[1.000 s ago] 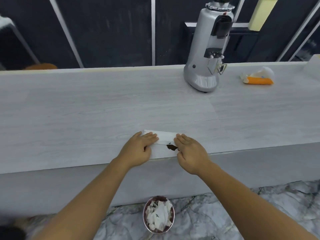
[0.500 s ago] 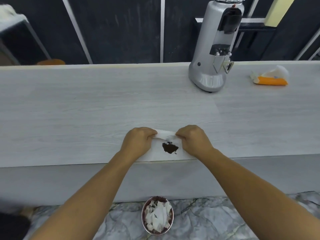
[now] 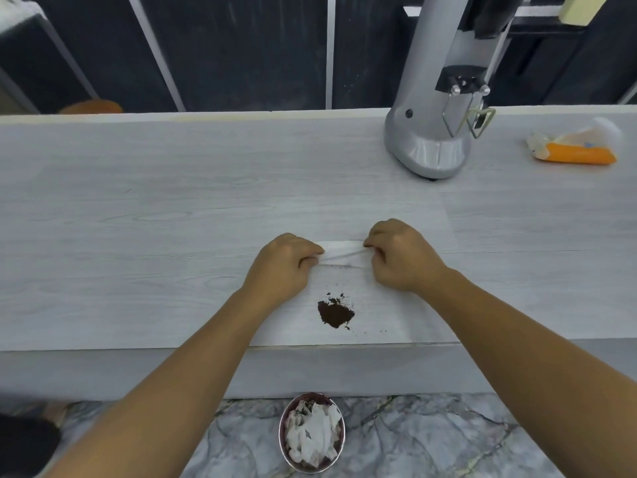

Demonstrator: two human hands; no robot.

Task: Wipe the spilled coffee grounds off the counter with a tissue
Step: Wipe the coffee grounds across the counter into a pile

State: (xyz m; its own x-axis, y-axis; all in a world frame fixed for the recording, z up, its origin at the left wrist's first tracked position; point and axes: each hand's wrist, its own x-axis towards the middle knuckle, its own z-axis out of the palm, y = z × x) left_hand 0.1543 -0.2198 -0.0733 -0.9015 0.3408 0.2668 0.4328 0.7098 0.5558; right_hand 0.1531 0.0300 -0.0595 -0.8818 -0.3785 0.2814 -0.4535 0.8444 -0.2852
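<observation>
A white tissue (image 3: 343, 253) lies on the pale wood-grain counter (image 3: 138, 219), close to its front edge. My left hand (image 3: 282, 267) and my right hand (image 3: 403, 260) each pinch the tissue's far edge, which is bunched into a narrow strip between them. A small dark pile of coffee grounds (image 3: 336, 313) sits just nearer than the hands, with loose specks around it. The pile seems to rest on the spread part of the tissue; I cannot tell for sure.
A silver coffee grinder (image 3: 434, 132) stands at the back right of the counter. Farther right lies an orange and white packet (image 3: 575, 151). On the marble floor below the front edge stands a metal bowl (image 3: 312, 432) with crumpled used tissues.
Both hands went from flat on the tissue to curled pinches on its far edge. The grounds, mostly covered before, now lie exposed as a pile. The view has moved closer.
</observation>
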